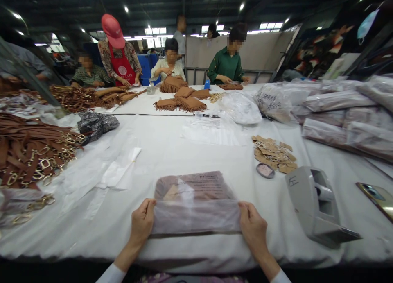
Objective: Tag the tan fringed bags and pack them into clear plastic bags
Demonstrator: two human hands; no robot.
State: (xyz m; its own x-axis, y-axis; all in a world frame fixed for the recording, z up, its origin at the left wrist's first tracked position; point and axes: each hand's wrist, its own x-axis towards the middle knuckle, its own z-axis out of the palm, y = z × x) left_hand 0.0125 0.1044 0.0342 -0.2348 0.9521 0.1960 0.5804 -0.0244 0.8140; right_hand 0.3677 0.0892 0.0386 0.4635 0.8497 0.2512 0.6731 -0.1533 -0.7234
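From my end, the clear plastic bag (201, 189) is right btwn the two hands, lying flat on the white cloth (172, 152). Done so far, by my read: a brown item's in the bag, w/ a tan patch showing thru, poss. a tag, and the near end looks folded back over in a wide band. Left, as far as I can judge: the fold seems held by fingers only; I can't see any tape across it. Beyond the right hand, a heap of filled bags (340, 107) is piled up; loose brown straps (27, 148) w/ metal clips lie unbagged, well off past the left hand, so I'd guess this is one pc. of many.

Hands: left hand (143, 219) is pinching the bag's left edge at the fold, thumb vs. curled fingers. Right hand (253, 223) does the same on the opp. edge, mirror-style. Neither's spread; the plastic looks fairly taut btwn them. Can't tell how hard either grips.

Nearby: tape dispenser (307, 205) just out to the right of the right hand, phone (379, 197) farther out same side. Brown card tags (272, 152) + small round dish (265, 170) sit ahead of that hand. Flat white bags (118, 174) lie fwd-left of the left hand, unpinched.
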